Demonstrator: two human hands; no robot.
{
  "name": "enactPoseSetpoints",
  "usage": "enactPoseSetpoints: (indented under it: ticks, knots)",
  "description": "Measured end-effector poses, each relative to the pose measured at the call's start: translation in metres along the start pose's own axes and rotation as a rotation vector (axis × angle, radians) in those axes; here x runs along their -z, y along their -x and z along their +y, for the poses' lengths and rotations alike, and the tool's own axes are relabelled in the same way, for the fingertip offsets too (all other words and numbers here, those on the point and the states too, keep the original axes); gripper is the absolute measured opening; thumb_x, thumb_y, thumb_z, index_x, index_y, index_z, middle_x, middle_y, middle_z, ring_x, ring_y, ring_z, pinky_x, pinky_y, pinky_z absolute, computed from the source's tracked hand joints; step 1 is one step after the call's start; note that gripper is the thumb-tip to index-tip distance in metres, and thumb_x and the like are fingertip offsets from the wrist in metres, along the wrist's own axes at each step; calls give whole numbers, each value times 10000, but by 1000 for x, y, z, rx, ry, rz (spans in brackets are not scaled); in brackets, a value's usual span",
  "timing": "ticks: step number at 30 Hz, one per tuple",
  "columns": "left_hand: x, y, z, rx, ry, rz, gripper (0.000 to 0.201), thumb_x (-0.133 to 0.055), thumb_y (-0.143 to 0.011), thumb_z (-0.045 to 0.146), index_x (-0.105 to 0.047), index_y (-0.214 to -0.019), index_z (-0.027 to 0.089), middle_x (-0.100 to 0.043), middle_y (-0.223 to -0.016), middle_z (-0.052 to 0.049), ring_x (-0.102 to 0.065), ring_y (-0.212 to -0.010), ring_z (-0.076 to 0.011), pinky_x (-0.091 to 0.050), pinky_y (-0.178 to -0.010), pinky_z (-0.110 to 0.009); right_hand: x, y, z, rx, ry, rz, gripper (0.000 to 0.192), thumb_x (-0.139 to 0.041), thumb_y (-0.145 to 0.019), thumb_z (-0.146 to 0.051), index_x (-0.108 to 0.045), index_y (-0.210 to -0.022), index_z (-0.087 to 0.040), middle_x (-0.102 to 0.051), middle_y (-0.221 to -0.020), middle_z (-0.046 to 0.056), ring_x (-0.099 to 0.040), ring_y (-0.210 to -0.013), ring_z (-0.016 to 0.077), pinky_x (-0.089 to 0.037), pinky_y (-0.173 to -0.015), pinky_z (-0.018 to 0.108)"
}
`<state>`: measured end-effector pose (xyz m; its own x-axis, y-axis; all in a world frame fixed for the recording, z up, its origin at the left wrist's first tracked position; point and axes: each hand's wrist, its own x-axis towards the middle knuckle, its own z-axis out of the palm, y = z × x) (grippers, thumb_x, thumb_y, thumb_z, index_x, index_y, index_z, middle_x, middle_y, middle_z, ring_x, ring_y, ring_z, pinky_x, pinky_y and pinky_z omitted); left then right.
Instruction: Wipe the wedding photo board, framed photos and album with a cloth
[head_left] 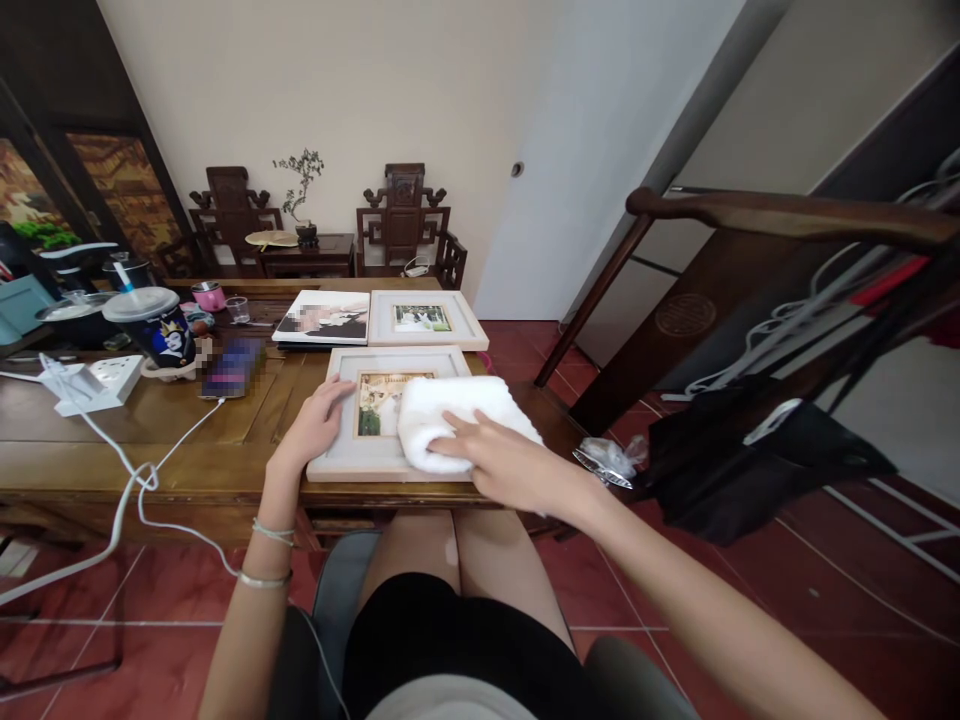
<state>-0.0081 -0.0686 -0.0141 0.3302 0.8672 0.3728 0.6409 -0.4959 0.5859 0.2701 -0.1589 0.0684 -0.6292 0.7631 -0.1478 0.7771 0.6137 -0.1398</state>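
Observation:
A light wooden picture frame with a wide pale mat and a small picture lies flat at the table's front edge. My left hand rests along its left side, fingers stretched out over the border. On the right half of the frame sits a thick folded white towel, hiding part of the picture. My right hand grips the towel's near side and presses it on the frame, with some fingers sunk in the pile.
Behind lie a second frame and a white photo book. To the left are a phone on a charging cable, a lidded drink cup and a power strip. A wooden chair holding a black bag stands right.

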Motion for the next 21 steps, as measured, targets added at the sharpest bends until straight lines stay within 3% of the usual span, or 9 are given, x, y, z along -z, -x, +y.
enactPoseSetpoints:
  ticks: [4,7,10,14,17,21]
  knots:
    - [1,0,0,3,4,-22,483,-375,-856,126,-567,-1297,167,-547,-1399,-84,-323,-1430,-212,-241,-1193,-448,-5,-48,43,-58,32,107,708,-394,-706,48,-483,-1386,-129,-526,-1415,154,-203,-1470,269,-149,-1176,514]
    - [2,1,1,2,1,-37,486,-367,-863,133,-558,-1309,164,-537,-1409,-86,-317,-1432,-214,-238,-1193,-447,-3,-78,65,-131,36,214,700,-382,-740,43,-435,-1420,-117,-488,-1447,170,-202,-1470,279,-197,-1145,528]
    - [3,1,1,11,6,-35,475,-369,-874,144,-560,-1307,175,-531,-1416,-81,-315,-1434,-212,-229,-1196,-442,-4,-89,66,-183,63,235,674,-391,-736,50,-492,-1383,-109,-563,-1365,188,-256,-1444,329,-217,-1112,562]
    - [1,0,0,2,1,-15,466,-363,-876,140,-573,-1291,152,-545,-1400,-97,-334,-1425,-215,-237,-1196,-437,0,-60,42,-99,37,71,709,-383,-680,83,-565,-1328,-141,-645,-1267,149,-313,-1415,362,-227,-1101,588]
    - [0,0,-1,-11,-4,-12,461,-365,-876,136,-578,-1284,151,-552,-1394,-97,-346,-1419,-219,-250,-1192,-441,14,-16,14,24,-55,-101,698,-358,-687,91,-601,-1284,-176,-660,-1252,123,-363,-1401,325,-326,-1085,496]
    - [-1,0,-3,-24,-10,-6,464,-366,-874,122,-574,-1288,153,-556,-1390,-94,-346,-1419,-218,-246,-1193,-452,27,23,-17,86,-90,-151,653,-370,-668,84,-660,-1173,-212,-691,-1193,100,-471,-1332,301,-411,-1029,428]
